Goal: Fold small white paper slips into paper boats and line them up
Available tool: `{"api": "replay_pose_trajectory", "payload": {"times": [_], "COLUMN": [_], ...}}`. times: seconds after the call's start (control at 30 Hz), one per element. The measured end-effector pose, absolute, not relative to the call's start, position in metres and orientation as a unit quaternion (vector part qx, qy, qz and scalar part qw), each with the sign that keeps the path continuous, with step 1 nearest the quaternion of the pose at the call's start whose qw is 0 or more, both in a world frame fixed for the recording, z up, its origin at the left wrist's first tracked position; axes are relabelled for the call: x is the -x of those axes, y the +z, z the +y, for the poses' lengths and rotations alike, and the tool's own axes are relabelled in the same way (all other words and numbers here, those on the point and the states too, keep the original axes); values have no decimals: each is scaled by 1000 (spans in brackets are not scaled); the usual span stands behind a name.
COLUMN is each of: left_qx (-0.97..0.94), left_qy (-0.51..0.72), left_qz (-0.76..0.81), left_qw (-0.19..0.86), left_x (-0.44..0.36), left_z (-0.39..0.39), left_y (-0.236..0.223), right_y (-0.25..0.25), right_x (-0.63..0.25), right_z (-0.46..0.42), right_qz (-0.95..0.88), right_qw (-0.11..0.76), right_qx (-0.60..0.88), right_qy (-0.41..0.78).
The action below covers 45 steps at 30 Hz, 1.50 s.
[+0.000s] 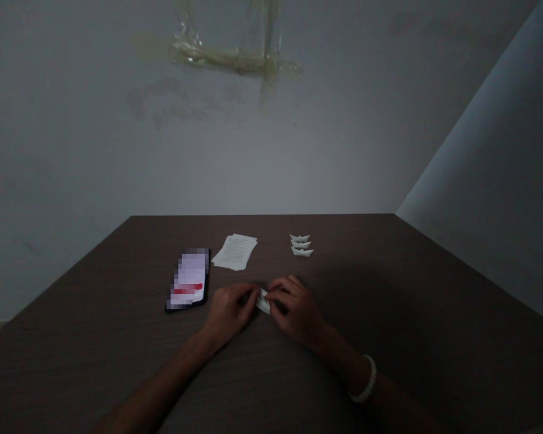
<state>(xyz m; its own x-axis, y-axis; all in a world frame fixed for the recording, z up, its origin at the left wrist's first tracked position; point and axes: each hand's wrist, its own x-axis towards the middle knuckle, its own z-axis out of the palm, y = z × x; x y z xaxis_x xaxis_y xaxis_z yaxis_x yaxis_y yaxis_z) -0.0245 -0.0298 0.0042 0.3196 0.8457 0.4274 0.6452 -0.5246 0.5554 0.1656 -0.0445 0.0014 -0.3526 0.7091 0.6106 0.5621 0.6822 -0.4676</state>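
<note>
A small folded piece of white paper [263, 303] is held between my two hands, just above or on the dark table. My left hand [230, 308] pinches its left side between thumb and fingers. On the other side, the thumb and fingertips of my right hand [295, 306] close on its right part. The fingers cover much of the paper, so its full shape is hidden. Beyond my right hand stand three white paper boats [301, 245], lined up one behind another.
A stack of printed paper sheets [235, 252] lies beyond my left hand. To its left rests a phone [189, 280] with a lit, blurred screen. The brown table [389, 361] meets a grey wall [344, 150] at its far edge.
</note>
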Motion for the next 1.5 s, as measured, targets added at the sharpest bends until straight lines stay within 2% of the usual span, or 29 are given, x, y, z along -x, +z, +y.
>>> {"api": "replay_pose_trajectory", "payload": {"times": [0.37,0.83,1.1,1.5], "left_qx": [-801,-777,-718,-720], "left_qy": [350,356,368,327], "left_qz": [465,496,554,576], "left_qw": [140,155,202,206], "left_x": [23,25,25,29], "left_z": [-32,-30,-29,-25], "left_y": [8,7,16,12], "right_y": [-3,8,6,-3], "right_x": [-168,-167,-172,-189], "right_z": [-42,-48,-44,-27], "right_qz": [-849,-813,-857,-859], "right_qw": [368,424,361,342], "right_qx": [369,389,366,380], "right_qy": [83,90,31,25]}}
